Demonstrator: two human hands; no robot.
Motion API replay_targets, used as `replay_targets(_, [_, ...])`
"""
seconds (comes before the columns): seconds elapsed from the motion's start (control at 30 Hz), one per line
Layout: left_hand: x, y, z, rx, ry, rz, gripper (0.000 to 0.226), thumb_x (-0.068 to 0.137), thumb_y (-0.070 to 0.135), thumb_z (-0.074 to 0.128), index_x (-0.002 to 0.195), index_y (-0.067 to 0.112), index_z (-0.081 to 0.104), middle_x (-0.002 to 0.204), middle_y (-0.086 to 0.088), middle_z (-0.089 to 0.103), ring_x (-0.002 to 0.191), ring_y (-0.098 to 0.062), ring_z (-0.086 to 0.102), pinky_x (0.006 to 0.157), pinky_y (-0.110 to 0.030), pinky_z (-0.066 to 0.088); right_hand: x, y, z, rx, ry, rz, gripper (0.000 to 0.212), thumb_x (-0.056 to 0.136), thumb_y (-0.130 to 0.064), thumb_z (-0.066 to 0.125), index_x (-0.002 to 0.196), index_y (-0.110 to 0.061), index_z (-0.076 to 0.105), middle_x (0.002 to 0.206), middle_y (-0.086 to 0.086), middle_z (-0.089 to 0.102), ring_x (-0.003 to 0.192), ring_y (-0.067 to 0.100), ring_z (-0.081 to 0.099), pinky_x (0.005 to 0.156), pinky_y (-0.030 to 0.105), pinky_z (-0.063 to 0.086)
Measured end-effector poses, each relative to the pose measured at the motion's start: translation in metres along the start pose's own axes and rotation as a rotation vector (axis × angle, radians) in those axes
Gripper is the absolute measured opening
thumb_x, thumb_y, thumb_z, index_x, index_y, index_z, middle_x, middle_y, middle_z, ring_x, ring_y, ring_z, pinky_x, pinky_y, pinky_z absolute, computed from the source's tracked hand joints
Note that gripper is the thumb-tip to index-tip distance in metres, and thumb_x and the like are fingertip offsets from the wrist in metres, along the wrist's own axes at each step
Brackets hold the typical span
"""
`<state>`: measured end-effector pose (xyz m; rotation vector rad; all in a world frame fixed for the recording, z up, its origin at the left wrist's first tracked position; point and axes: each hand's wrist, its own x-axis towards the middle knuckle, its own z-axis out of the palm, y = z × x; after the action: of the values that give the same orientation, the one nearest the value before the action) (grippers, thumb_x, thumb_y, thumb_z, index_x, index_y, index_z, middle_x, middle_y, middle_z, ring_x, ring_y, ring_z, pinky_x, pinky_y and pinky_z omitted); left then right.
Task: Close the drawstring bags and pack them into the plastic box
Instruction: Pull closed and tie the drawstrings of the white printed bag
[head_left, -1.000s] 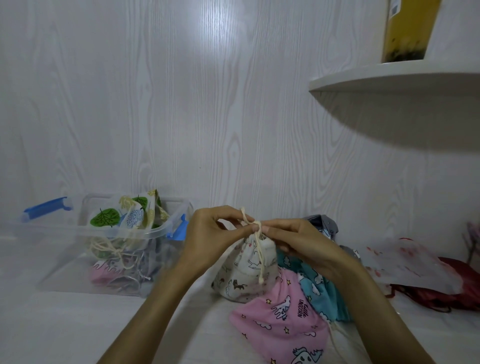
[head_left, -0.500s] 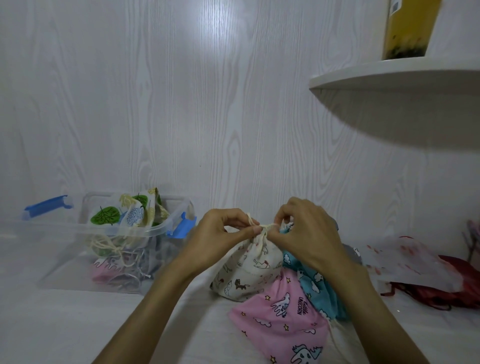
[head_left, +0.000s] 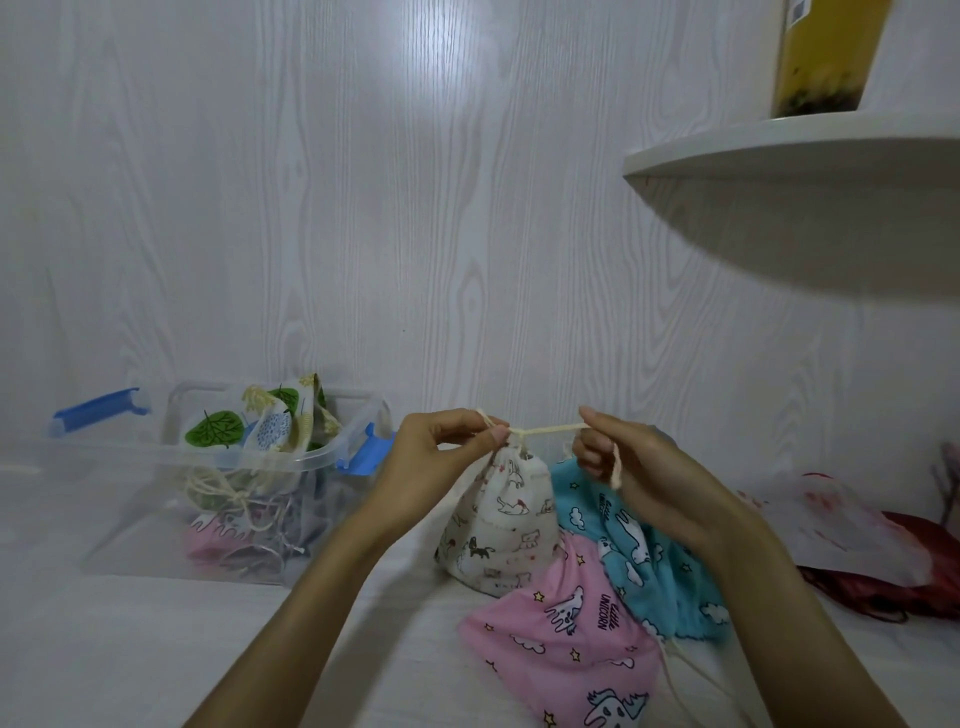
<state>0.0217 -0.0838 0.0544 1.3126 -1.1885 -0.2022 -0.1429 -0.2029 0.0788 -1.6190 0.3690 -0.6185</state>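
A white animal-print drawstring bag (head_left: 498, 525) stands upright in the middle, its mouth gathered tight. My left hand (head_left: 441, 457) pinches the cream cord at the bag's neck. My right hand (head_left: 628, 467) pinches the other cord end, stretched taut to the right, with a loose tail hanging below the fingers. A pink unicorn bag (head_left: 566, 629) lies in front and a blue unicorn bag (head_left: 644, 561) lies behind it. The clear plastic box (head_left: 156, 499) with blue latches stands at the left and holds several closed bags, a leaf-print one (head_left: 244, 426) on top.
A curved white shelf (head_left: 789, 150) juts out at the upper right with a yellow container (head_left: 826, 52) on it. A white plastic bag (head_left: 841, 525) and a red bag (head_left: 930, 577) lie at the right edge. A white wood-grain wall stands close behind.
My right hand has moved away to the right, drawing the cord out taut. The white bag's mouth has cinched tighter while my left hand stays at the neck.
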Motion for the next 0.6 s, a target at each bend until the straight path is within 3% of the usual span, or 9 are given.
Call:
replay_targets(0.17, [0.004,0.004,-0.006,-0.068,0.177,-0.146,0.013,0.087,0.019,0.064,0.088,0.012,0.075,0.062,0.02,0.068,0.058,0.017,0.056,0.05,0.0,0.039,0.001,0.002,-0.013,-0.451,0.131,0.071,0.044,0.092,-0.037,0.054,0.052,-0.019,0.047,0.048,-0.008,0.044,0.05,0.008,0.036,0.057,0.022,0.029])
replay_targets(0.37, [0.004,-0.003,-0.01,-0.01,0.187,-0.289,0.016,0.089,0.026,0.06,0.094,0.018,0.073,0.083,0.017,0.069,0.063,0.005,0.059,0.049,-0.01,0.036,0.0,0.004,-0.017,-0.555,0.161,0.127,0.041,0.087,-0.037,0.062,0.053,-0.016,0.057,0.044,-0.007,0.048,0.043,0.005,0.04,0.052,0.018,0.032])
replay_targets(0.43, [0.003,-0.006,-0.007,-0.101,0.165,-0.35,0.018,0.092,0.026,0.056,0.099,0.021,0.071,0.093,0.012,0.072,0.057,0.002,0.055,0.049,-0.014,0.032,0.0,0.002,-0.012,-0.544,0.152,0.076,0.037,0.087,-0.037,0.061,0.057,-0.016,0.064,0.05,-0.005,0.053,0.047,0.003,0.045,0.055,0.016,0.035])
replay_targets(0.53, [0.002,-0.006,-0.003,-0.317,0.119,-0.451,0.02,0.096,0.025,0.049,0.105,0.021,0.066,0.104,0.012,0.072,0.064,-0.003,0.044,0.05,-0.017,0.028,-0.002,-0.003,-0.008,-0.536,0.13,0.062,0.034,0.086,-0.036,0.062,0.06,-0.016,0.068,0.064,-0.001,0.062,0.047,-0.002,0.048,0.052,0.009,0.039])
replay_targets(0.6, [0.005,-0.004,0.0,-0.481,0.157,-0.503,0.018,0.097,0.02,0.046,0.103,0.019,0.063,0.104,0.01,0.072,0.06,0.0,0.046,0.045,-0.016,0.027,-0.004,-0.004,-0.008,-0.568,0.135,0.075,0.036,0.086,-0.036,0.063,0.057,-0.015,0.066,0.06,-0.002,0.061,0.046,0.0,0.047,0.048,0.006,0.038])
